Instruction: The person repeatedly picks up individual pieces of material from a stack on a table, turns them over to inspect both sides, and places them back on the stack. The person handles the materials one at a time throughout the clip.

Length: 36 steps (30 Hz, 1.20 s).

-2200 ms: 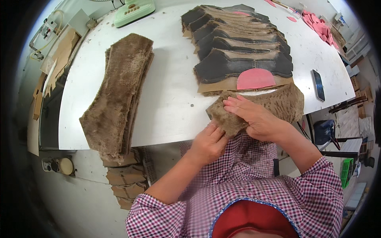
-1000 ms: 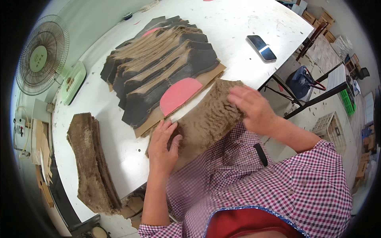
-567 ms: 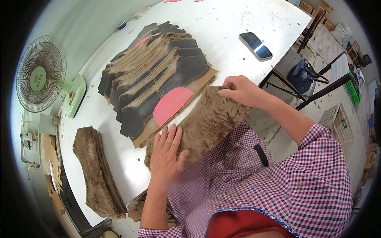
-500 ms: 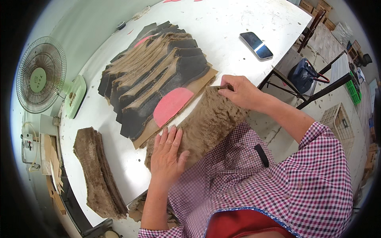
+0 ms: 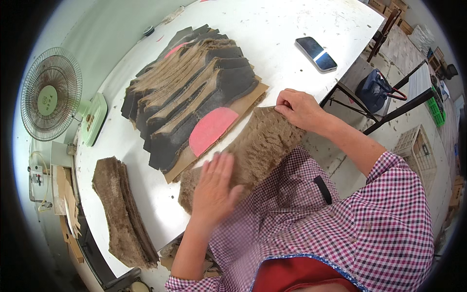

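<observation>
A brown fur piece (image 5: 265,146) lies along the table's near edge, pile side up, partly over my lap. My right hand (image 5: 299,109) pinches its far right corner between thumb and fingers. Flat over its left part is my left hand (image 5: 216,187), fingers stretched out and slightly blurred; whether it touches the pile I cannot tell. Just beyond the fur, a pink half-round piece (image 5: 212,130) rests on tan sheet and dark backing. Behind it spreads a fanned row of dark-backed fur pieces (image 5: 189,92), overlapping one another.
A stack of brown fur pieces (image 5: 121,209) stands at the table's left edge. A phone (image 5: 316,54) lies at the back right of the white table (image 5: 272,39). To the left are a fan (image 5: 51,95) and a green tray (image 5: 93,119). A dark blue bag (image 5: 374,91) sits beyond the right edge.
My left hand has moved slightly right and up across the fur, now blurred. My right hand keeps its pinch on the corner. The view has shifted a little.
</observation>
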Available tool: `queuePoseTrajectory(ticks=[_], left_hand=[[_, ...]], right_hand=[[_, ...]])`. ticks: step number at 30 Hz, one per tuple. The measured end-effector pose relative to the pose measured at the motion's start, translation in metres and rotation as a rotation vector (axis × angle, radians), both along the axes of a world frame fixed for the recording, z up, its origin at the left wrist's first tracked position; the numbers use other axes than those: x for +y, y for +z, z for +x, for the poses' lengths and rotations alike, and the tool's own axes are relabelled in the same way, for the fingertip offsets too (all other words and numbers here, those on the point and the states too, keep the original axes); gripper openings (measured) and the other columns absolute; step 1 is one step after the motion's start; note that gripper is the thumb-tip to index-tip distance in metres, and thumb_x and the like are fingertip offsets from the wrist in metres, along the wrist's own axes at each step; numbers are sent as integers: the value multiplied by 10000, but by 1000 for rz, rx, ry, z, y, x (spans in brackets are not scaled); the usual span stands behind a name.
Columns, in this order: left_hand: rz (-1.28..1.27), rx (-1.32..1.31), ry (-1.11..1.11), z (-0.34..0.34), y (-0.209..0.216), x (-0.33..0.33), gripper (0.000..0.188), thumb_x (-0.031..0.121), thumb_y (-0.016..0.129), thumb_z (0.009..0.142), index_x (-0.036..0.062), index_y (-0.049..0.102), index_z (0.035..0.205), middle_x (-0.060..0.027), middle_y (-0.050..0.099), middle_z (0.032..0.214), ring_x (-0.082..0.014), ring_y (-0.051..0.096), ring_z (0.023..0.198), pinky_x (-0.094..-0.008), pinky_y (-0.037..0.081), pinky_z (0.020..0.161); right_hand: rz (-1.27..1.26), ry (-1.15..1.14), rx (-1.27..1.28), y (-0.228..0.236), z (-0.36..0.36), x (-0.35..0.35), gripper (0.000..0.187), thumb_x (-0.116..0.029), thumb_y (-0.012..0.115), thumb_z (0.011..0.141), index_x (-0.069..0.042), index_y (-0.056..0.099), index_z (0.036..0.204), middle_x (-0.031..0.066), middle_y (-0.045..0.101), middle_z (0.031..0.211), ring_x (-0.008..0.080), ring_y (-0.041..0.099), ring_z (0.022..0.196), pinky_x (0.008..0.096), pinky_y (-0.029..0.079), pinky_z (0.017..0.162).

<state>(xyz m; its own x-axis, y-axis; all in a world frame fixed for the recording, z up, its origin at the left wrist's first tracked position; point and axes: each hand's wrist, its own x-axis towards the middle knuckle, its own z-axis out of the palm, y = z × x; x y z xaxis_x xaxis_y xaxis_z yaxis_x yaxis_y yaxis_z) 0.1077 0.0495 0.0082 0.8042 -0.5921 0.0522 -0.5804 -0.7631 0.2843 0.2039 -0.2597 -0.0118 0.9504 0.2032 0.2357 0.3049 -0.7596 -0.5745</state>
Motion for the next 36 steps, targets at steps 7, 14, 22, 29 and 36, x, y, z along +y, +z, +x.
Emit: queuePoseTrajectory(ticks=[7, 14, 22, 29, 36], left_hand=[[-3, -63, -211, 35, -6, -60, 582, 274, 479, 960, -15, 331, 1442, -175, 362, 1492, -301, 305, 1409, -404, 214, 1180], [-4, -115, -193, 64, -19, -105, 598, 280, 458, 960, -41, 314, 1443, -183, 321, 1515, -298, 277, 1423, -389, 192, 1189], [-585, 42, -72, 78, -29, -97, 453, 164, 537, 859, -53, 477, 1253, -243, 513, 1253, -378, 481, 1203, -444, 370, 1058], [-535, -253, 189, 37, -25, -67, 297, 51, 607, 797, -34, 555, 1077, -204, 582, 1052, -387, 553, 1003, -443, 458, 878], [-261, -302, 412, 31, -21, -43, 325, 312, 608, 887, -9, 578, 929, -185, 570, 887, -353, 573, 881, -472, 464, 792]], right_hand=[[-6, 3, -122, -9, -1, -1, 102, -85, 616, 871, 0, 562, 853, 107, 595, 793, 249, 586, 679, 348, 480, 643], [53, -46, -70, -7, -4, -1, 99, -72, 554, 881, -5, 586, 945, 139, 624, 885, 311, 616, 801, 389, 497, 727], [121, 190, -166, -2, -35, 36, 368, -108, 521, 924, 27, 498, 1266, 220, 511, 1309, 360, 496, 1218, 405, 433, 993], [-379, 162, -85, 1, -35, 39, 604, -333, 528, 944, 4, 370, 1420, 195, 403, 1458, 301, 335, 1389, 394, 231, 1167], [-252, 188, 18, -11, -22, 28, 625, -378, 418, 989, -25, 278, 1486, 174, 306, 1527, 312, 227, 1442, 398, 144, 1191]])
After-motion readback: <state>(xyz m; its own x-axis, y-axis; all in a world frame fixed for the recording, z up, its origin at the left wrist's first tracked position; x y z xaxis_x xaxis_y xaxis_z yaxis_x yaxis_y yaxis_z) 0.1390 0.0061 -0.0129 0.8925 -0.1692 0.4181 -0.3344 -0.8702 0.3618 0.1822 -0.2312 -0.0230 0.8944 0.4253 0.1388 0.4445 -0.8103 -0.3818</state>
